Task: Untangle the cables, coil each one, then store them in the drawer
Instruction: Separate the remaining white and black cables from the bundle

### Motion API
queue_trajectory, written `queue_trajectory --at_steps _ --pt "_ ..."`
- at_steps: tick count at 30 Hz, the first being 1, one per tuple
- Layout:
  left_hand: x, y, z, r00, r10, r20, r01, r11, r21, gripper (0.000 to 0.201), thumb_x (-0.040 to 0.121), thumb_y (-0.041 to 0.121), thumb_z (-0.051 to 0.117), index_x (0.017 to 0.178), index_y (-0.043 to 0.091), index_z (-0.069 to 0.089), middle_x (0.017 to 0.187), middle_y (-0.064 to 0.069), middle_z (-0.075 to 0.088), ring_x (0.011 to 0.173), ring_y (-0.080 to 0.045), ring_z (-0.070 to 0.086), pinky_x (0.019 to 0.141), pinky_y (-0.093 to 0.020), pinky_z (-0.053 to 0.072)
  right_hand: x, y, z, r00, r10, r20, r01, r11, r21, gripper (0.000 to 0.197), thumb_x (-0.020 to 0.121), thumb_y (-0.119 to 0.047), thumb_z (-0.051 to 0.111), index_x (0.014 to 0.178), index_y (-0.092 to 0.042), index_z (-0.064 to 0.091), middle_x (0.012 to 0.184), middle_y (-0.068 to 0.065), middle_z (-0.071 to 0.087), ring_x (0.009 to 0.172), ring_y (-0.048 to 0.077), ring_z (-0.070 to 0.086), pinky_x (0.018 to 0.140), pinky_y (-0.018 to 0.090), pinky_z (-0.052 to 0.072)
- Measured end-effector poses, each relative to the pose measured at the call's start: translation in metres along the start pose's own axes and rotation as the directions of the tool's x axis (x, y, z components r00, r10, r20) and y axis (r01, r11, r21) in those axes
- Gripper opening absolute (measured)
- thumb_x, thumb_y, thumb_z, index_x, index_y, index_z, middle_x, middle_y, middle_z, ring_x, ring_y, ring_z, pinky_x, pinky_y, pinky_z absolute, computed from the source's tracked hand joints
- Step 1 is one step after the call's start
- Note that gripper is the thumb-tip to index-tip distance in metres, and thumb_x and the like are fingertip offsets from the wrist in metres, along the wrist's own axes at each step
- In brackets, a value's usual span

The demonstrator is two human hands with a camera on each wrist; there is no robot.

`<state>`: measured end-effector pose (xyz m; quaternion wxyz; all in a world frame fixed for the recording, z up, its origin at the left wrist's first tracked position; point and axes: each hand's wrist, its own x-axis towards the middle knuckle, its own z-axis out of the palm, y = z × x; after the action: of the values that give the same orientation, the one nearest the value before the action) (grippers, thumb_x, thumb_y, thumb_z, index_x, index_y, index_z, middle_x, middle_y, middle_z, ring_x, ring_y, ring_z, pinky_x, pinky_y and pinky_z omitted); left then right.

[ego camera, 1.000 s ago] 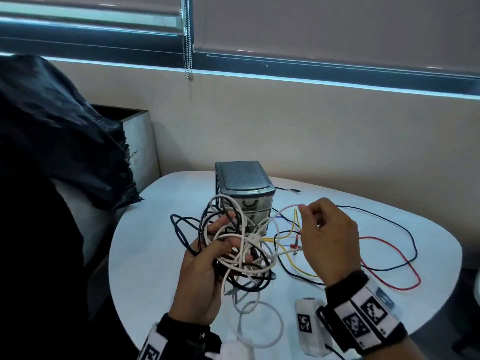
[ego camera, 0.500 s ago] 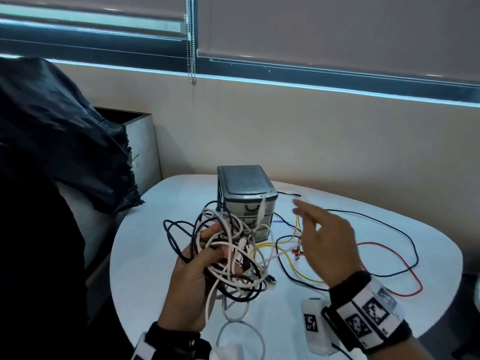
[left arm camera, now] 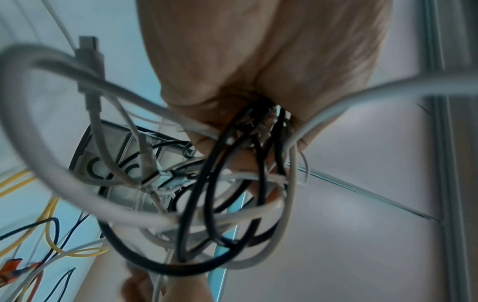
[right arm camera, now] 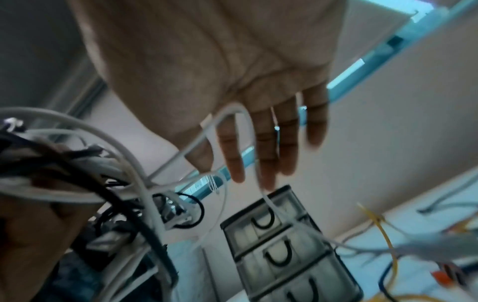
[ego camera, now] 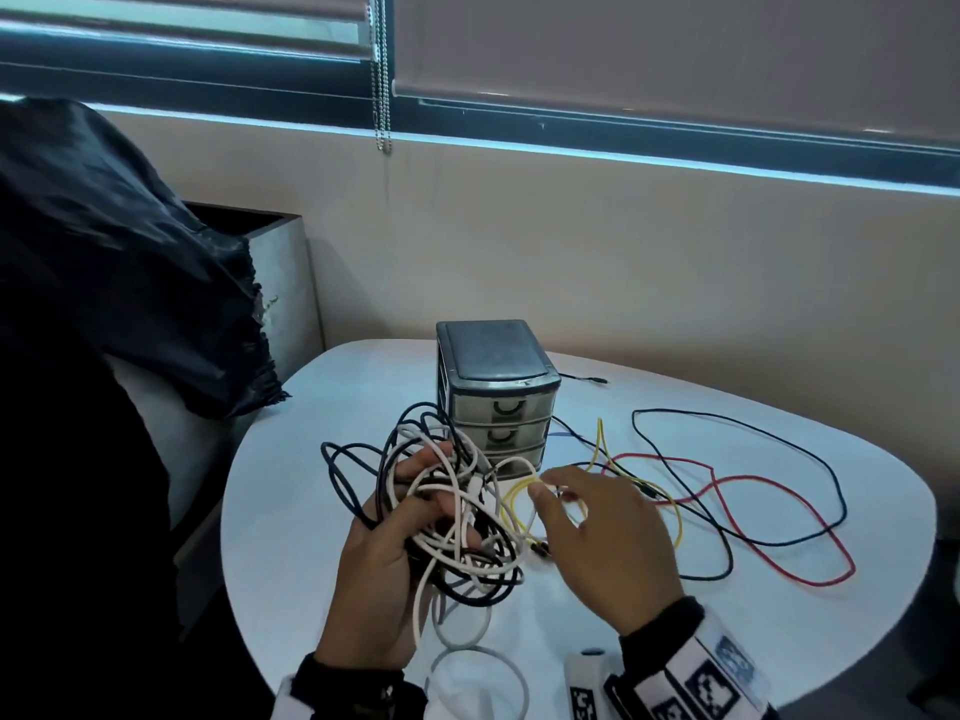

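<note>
My left hand (ego camera: 384, 553) grips a tangle of white and black cables (ego camera: 457, 511) above the table, just in front of the small three-drawer unit (ego camera: 498, 397), whose drawers are closed. In the left wrist view the cable tangle (left arm camera: 232, 194) passes through the curled fingers (left arm camera: 207, 141). My right hand (ego camera: 556, 491) hovers to the right of the tangle with its fingers straight and spread. In the right wrist view a white cable loop (right arm camera: 240, 110) hangs over the index finger (right arm camera: 232, 147). A yellow cable (ego camera: 511, 504), a red cable (ego camera: 743, 478) and a dark cable (ego camera: 727, 417) lie loose on the table.
The round white table (ego camera: 311, 511) stands against a beige wall. A black bag (ego camera: 104, 252) and a grey bin (ego camera: 280, 283) are at the left. A white tagged device (ego camera: 587, 688) lies at the table's near edge. A white cable loop (ego camera: 478, 667) hangs towards me.
My right hand has let go of the white cable it pinched, and has come down, open, beside the tangle. The left hand keeps hold of the bundle.
</note>
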<state>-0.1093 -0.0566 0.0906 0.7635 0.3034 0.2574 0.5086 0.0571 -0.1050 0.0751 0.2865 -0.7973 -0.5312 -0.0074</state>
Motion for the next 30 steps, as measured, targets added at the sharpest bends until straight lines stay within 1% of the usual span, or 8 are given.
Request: queue_trajectory --at_steps 3,7,12,16,19,22,25,30 --pt "0.003 0.000 0.004 0.999 0.030 0.013 -0.031 0.998 0.054 0.038 0.075 -0.006 0.052 0.089 0.015 0.080 0.070 -0.016 0.060 0.047 -0.025 0.058 0.048 -0.032 0.053 -0.002 -0.006 -0.007 0.991 -0.097 -0.095 0.092 0.994 -0.059 0.035 0.088 -0.051 0.039 0.090 -0.038 0.071 0.098 -0.012 0.070 0.099 0.018 0.064 0.101 0.052 0.042" --pt "0.007 0.000 0.013 0.996 0.036 0.079 -0.041 0.997 0.065 0.040 0.059 0.002 0.063 0.094 0.013 0.078 0.074 -0.016 0.065 0.054 -0.026 0.060 0.053 -0.032 0.052 -0.006 -0.028 -0.023 0.988 -0.136 0.075 0.091 0.897 0.433 0.032 0.096 -0.044 0.053 0.074 -0.023 0.064 0.072 -0.015 0.067 0.073 0.005 0.062 0.074 0.034 0.051" --pt "0.008 -0.005 0.019 0.997 0.032 0.077 -0.038 0.996 0.078 0.036 0.071 -0.006 0.053 0.096 0.009 0.075 0.074 -0.011 0.068 0.060 -0.021 0.065 0.054 -0.028 0.054 -0.018 -0.037 -0.030 0.974 -0.155 0.166 0.072 0.904 0.422 0.037 0.090 -0.061 0.044 0.081 -0.032 0.065 0.081 -0.020 0.069 0.082 0.002 0.063 0.074 0.028 0.050" --pt "0.007 -0.005 0.011 0.998 -0.006 0.068 0.000 0.996 0.093 0.036 0.068 -0.002 0.057 0.098 0.007 0.075 0.070 -0.012 0.062 0.050 -0.020 0.056 0.045 -0.027 0.047 -0.026 -0.023 -0.033 0.974 -0.125 0.188 0.009 0.854 0.521 0.015 0.092 -0.036 0.061 0.082 -0.030 0.070 0.081 -0.017 0.068 0.087 0.001 0.061 0.066 0.013 0.040" --pt "0.007 -0.008 0.002 0.995 -0.049 0.082 0.032 0.981 0.192 0.032 0.081 -0.011 0.051 0.098 0.002 0.074 0.075 -0.017 0.066 0.052 -0.021 0.061 0.044 -0.027 0.049 -0.040 -0.015 -0.023 0.988 0.001 0.155 -0.089 0.820 0.565 0.012 0.089 -0.031 0.066 0.078 -0.036 0.070 0.081 -0.016 0.067 0.090 -0.001 0.059 0.064 0.012 0.040" --pt "0.004 -0.017 -0.007 0.996 -0.082 0.037 0.068 0.957 0.282 0.032 0.088 -0.014 0.051 0.102 0.005 0.073 0.084 -0.018 0.074 0.066 -0.024 0.070 0.056 -0.032 0.057 -0.048 -0.010 -0.003 0.990 0.047 0.129 -0.111 0.832 0.543 0.012 0.091 -0.029 0.063 0.080 -0.034 0.063 0.082 -0.016 0.066 0.086 0.003 0.059 0.060 0.015 0.037" --pt "-0.002 -0.030 -0.012 0.991 -0.129 0.021 0.113 0.930 0.348 0.037 0.088 -0.015 0.051 0.108 0.010 0.070 0.086 -0.020 0.074 0.068 -0.031 0.069 0.071 -0.040 0.057 -0.055 -0.007 0.009 0.996 0.076 0.053 -0.093 0.847 0.524 0.016 0.094 -0.025 0.059 0.079 -0.028 0.060 0.079 -0.015 0.065 0.083 0.006 0.059 0.059 0.017 0.039" --pt "-0.011 -0.034 -0.022 0.966 -0.203 0.162 0.133 0.923 0.361 0.056 0.071 -0.009 0.067 0.122 0.013 0.064 0.108 -0.018 0.074 0.088 -0.041 0.073 0.074 -0.042 0.059 -0.061 -0.002 0.009 0.970 0.214 -0.118 -0.086 0.752 0.654 0.021 0.093 -0.013 0.062 0.077 -0.025 0.066 0.074 -0.011 0.070 0.076 0.007 0.066 0.060 0.014 0.044"
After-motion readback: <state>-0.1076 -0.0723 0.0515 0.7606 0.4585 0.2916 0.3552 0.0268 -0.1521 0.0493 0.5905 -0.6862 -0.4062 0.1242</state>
